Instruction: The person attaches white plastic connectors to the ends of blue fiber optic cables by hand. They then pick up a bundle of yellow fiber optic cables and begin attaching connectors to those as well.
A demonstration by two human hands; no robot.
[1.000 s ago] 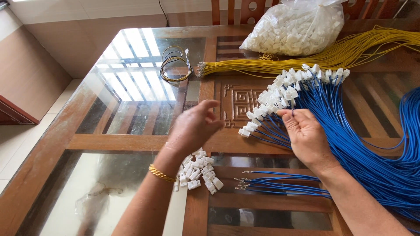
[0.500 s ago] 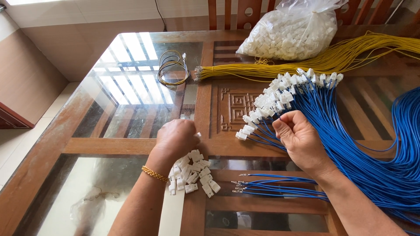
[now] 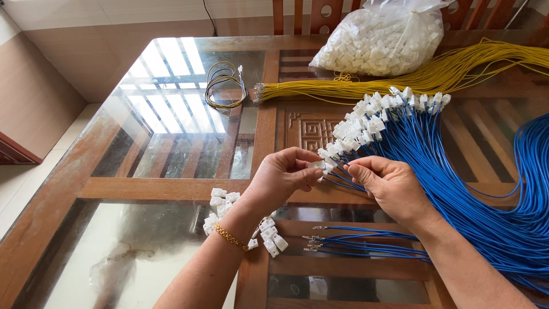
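- My left hand (image 3: 283,177) pinches a small white plastic connector (image 3: 318,166) between thumb and fingertips, just off the near end of the fan of blue wires (image 3: 423,149).
- My right hand (image 3: 386,183) sits just beside it, fingers pressed together on a single blue wire end (image 3: 337,171) at the connector; I cannot tell whether the wire is seated inside it.
- The fan of blue wires, most already tipped with white connectors, spreads away from my right hand across the glass-topped wooden desk (image 3: 171,189).
- Loose white connectors (image 3: 220,200) lie on the desk under my left wrist, nearer me than the fan.
- A short bunch of bare-ended blue wires (image 3: 366,243) lies near my right forearm.
- Beyond the fan: a yellow wire bundle (image 3: 400,83), then a clear plastic bag of white connectors (image 3: 383,37), lumpy and rounded.
- A small coil of wire (image 3: 224,86) lies left of the yellow bundle.
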